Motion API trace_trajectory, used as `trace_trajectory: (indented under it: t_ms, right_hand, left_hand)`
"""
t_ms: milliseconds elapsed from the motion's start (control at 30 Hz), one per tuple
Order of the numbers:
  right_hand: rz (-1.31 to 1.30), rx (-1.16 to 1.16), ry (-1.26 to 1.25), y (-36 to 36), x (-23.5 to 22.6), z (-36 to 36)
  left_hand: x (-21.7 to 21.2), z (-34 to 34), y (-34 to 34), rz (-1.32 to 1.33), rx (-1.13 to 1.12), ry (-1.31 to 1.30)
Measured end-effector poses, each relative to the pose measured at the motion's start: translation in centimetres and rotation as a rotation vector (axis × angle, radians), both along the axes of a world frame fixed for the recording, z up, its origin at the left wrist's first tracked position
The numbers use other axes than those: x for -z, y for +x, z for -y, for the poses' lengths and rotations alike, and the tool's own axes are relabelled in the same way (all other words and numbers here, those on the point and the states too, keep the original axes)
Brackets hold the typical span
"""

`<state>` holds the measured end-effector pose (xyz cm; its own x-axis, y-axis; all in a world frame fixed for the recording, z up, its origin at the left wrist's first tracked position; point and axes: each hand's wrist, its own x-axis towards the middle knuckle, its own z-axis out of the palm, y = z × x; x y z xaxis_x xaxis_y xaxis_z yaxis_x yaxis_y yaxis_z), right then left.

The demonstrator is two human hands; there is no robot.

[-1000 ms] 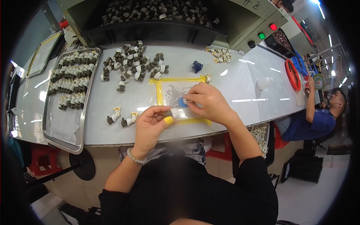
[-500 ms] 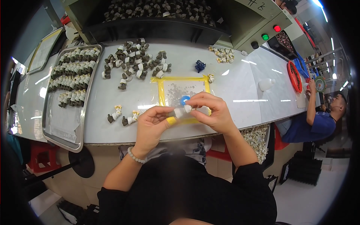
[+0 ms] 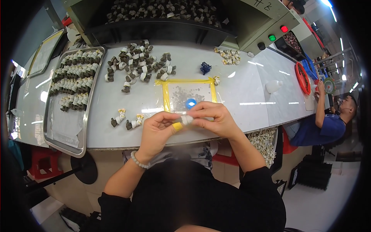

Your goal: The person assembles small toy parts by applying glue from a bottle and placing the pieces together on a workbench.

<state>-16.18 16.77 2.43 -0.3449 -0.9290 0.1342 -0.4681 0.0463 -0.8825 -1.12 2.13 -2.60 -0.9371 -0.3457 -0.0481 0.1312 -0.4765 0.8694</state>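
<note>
Both my hands meet over the near edge of the white table [image 3: 251, 96]. My left hand [image 3: 156, 131] and my right hand [image 3: 214, 120] pinch one small part [image 3: 181, 121], white with a yellow end, between their fingertips. Just beyond them lies a yellow-taped square [image 3: 189, 96] with a small blue cap [image 3: 191, 103] inside it. Two finished small parts [image 3: 125, 120] lie to the left of my left hand.
A loose heap of dark and white parts [image 3: 139, 67] lies mid-table, with a metal tray [image 3: 71, 96] of lined-up parts at the left. A dark blue scrap [image 3: 205, 68] and a small pile [image 3: 230, 56] sit farther back. Another person [image 3: 328, 123] works at the right.
My hands have drawn slightly nearer to me along the table edge, still working the same small part; the blue cap now shows uncovered.
</note>
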Motion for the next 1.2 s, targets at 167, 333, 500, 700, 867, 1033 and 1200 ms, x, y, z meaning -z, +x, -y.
trace_trajectory:
  t_ms: [167,333,500,700,867,1033,1200]
  right_hand:
    - [-0.11,-0.011,-0.022,-3.2,-0.5,-0.6]
    - [-0.501,0.369,0.021,-8.2,0.3,-1.5]
    - [-0.612,0.274,0.082,-9.1,1.2,-0.6]
    - [-0.714,0.249,0.096,-7.3,-0.3,-1.4]
    - [-0.8,0.064,0.266,-4.0,-1.8,-1.4]
    - [-0.832,0.06,0.156,-3.9,-0.4,-1.1]
    - [-0.668,0.125,0.115,-3.7,-0.5,-1.2]
  left_hand:
    - [-1.9,-0.7,2.4,0.01,-0.107,-0.54]
    - [-1.3,1.4,5.6,-0.107,-0.418,-1.556]
    - [-0.9,3.7,7.3,0.127,-0.541,-1.671]
    - [-3.1,5.1,5.2,0.181,-0.659,-1.425]
    - [-3.9,9.8,1.3,0.398,-0.535,-1.496]
    - [-3.0,11.3,-0.8,0.45,-0.413,-1.585]
    - [-5.1,8.9,0.2,0.362,-0.319,-1.143]
